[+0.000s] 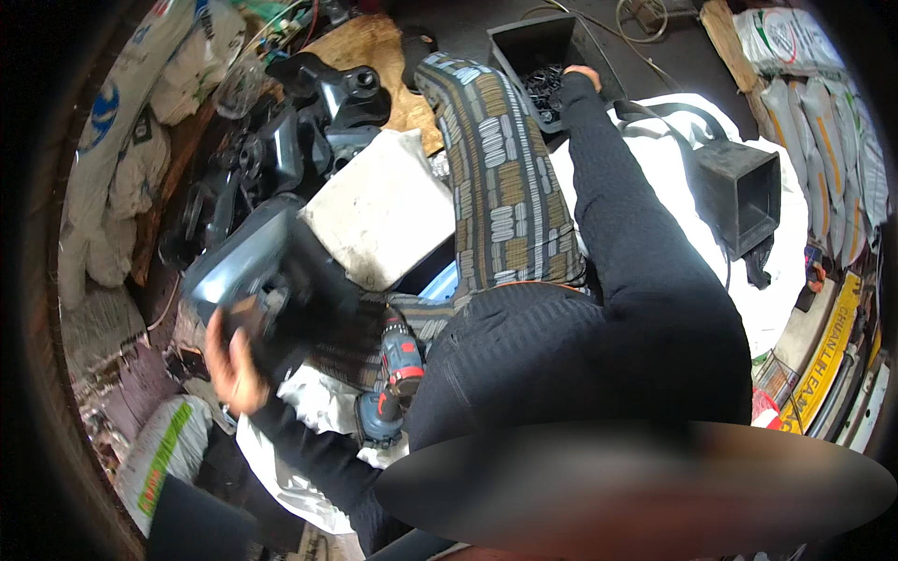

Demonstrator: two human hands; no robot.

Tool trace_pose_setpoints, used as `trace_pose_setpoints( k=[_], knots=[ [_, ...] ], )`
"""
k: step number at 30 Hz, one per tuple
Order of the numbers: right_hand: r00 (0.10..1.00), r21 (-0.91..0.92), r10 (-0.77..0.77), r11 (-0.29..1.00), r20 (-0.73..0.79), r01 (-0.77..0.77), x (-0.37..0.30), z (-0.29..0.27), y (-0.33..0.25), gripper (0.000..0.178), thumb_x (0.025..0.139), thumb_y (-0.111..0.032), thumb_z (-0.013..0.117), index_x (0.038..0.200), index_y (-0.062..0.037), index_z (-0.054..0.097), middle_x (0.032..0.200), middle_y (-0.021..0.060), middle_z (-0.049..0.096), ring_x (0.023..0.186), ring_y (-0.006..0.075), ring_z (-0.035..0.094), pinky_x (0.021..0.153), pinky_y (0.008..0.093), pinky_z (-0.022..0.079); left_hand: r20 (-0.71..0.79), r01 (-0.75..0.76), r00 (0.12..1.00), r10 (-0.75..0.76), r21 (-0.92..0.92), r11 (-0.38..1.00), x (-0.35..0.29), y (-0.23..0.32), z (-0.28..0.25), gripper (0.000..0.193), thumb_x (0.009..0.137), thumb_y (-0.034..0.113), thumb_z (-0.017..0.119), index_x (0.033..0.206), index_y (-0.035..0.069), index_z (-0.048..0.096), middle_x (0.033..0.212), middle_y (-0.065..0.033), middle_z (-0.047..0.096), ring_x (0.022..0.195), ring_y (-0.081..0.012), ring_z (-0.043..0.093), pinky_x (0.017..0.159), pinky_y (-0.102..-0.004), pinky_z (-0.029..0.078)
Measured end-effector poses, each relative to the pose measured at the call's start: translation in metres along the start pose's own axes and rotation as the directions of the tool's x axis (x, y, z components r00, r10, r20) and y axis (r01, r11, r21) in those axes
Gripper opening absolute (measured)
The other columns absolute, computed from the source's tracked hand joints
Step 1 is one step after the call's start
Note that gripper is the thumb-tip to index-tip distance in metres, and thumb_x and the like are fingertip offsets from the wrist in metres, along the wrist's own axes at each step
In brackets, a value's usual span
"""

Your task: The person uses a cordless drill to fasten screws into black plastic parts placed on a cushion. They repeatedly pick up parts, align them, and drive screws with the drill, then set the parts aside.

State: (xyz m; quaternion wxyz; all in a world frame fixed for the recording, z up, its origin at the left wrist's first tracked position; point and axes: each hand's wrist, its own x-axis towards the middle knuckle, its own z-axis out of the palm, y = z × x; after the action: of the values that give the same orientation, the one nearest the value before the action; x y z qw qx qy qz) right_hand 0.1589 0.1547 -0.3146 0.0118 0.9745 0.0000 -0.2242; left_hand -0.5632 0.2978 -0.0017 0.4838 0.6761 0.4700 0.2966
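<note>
Left of a flat, scuffed white square panel (379,210), the bare left hand (238,369) grips the near edge of a glossy black moulded plastic housing (248,262), held tilted; motion blur makes its exact shape hard to read. Beyond and right of the panel, the bare right hand (585,77) reaches into a dark grey rectangular bin (535,42) of small black pieces (543,86); its fingers are mostly hidden, so I cannot tell whether they close on any. A heap of black plastic parts (285,154) lies beyond the panel's left side. Nearer the person than the panel is a blue-grey and red cordless drill (402,358).
</note>
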Motion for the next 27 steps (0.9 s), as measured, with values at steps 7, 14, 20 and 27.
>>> trace_pose_setpoints(
  k=[7, 14, 20, 27],
  knots=[
    [0.960, -0.347, -0.272, 0.896, 0.061, 0.276, -0.063, 0.016, 0.016, 0.034, 0.085, -0.027, 0.050, 0.110, -0.0106, 0.065, 0.119, 0.0090, 0.060, 0.109, 0.0261, 0.058, 0.086, 0.0400, 0.048, -0.017, 0.230, 0.969, -0.245, -0.290, 0.929, 0.041, -0.177, 0.155, 0.041, 0.087, 0.012, 0.062, 0.126, 0.006, 0.051, 0.111, -0.0060, 0.059, 0.093, -0.0117, 0.056, 0.084, -0.0244, 0.043],
    [0.952, -0.530, -0.248, 0.791, 0.181, 0.306, -0.011, 0.044, 0.017, 0.034, 0.084, -0.029, 0.052, 0.112, -0.0158, 0.065, 0.122, 0.0056, 0.059, 0.111, 0.0274, 0.057, 0.088, 0.0483, 0.045, 0.170, -0.080, 0.981, -0.091, 0.790, 0.608, 0.014, -0.167, 0.166, 0.058, 0.070, 0.017, 0.064, 0.125, 0.010, 0.051, 0.116, -0.0209, 0.053, 0.108, -0.0360, 0.050, 0.092, -0.0443, 0.040],
    [0.938, -0.093, -0.230, 0.961, 0.258, 0.261, 0.035, -0.019, 0.004, 0.047, 0.069, -0.044, 0.074, 0.103, -0.0121, 0.068, 0.105, 0.0089, 0.065, 0.095, 0.0196, 0.061, 0.082, 0.0342, 0.047, 0.135, 0.016, 0.983, -0.128, 0.626, 0.780, 0.025, -0.147, 0.169, 0.055, 0.073, 0.020, 0.065, 0.125, 0.009, 0.051, 0.117, -0.0185, 0.054, 0.109, -0.0361, 0.050, 0.095, -0.0421, 0.040],
    [0.198, 0.922, -0.915, 0.302, 0.352, -0.244, -0.255, -0.088, -0.090, 0.024, 0.086, -0.030, 0.062, 0.092, -0.0069, 0.060, 0.063, -0.0063, 0.046, 0.047, 0.0012, 0.039, 0.038, 0.0184, 0.029, -0.034, -0.001, 0.999, 0.006, 0.140, 0.990, 0.030, -0.129, 0.139, 0.044, 0.080, 0.020, 0.066, 0.121, 0.007, 0.055, 0.101, -0.0110, 0.064, 0.080, -0.0174, 0.064, 0.067, -0.0295, 0.051]
  ],
)
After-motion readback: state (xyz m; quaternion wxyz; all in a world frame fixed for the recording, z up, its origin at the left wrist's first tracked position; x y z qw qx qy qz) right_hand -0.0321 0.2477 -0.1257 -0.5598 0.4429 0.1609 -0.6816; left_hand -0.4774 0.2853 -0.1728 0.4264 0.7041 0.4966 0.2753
